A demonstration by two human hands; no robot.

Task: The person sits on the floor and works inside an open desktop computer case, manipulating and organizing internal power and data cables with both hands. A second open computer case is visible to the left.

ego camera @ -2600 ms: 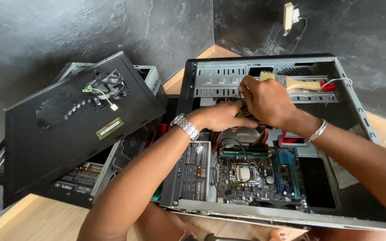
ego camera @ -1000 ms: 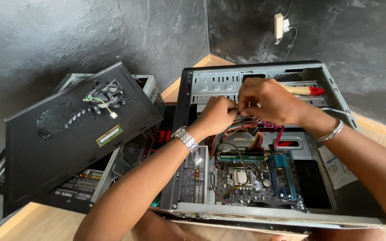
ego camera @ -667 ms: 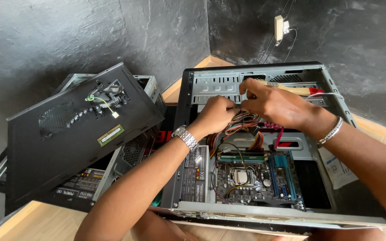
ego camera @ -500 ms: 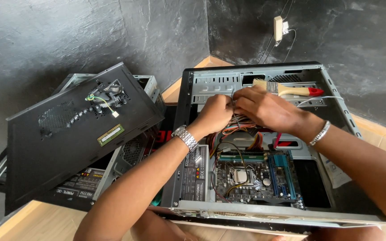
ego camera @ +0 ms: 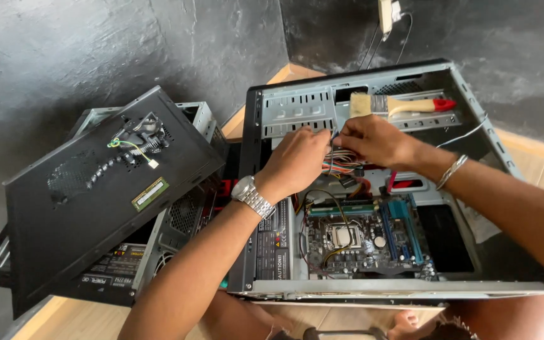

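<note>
Inside the open case (ego camera: pixel 256 189), the motherboard (ego camera: pixel 354 239) lies nearest. Just beyond it, the left hand (ego camera: pixel 297 160) and right hand (ego camera: pixel 373 140) meet, fingers pinched on the cable bundle (ego camera: pixel 341 162). Farther back, a brush (ego camera: pixel 398 105) rests on the case's drive bay.

The right hand (ego camera: pixel 373 140) is pulling back from the drive cage toward the left hand (ego camera: pixel 297 160) — both are now meeting at the cable bundle (ego camera: pixel 341 162), uncovering the paintbrush (ego camera: pixel 398 106) fully.
</note>
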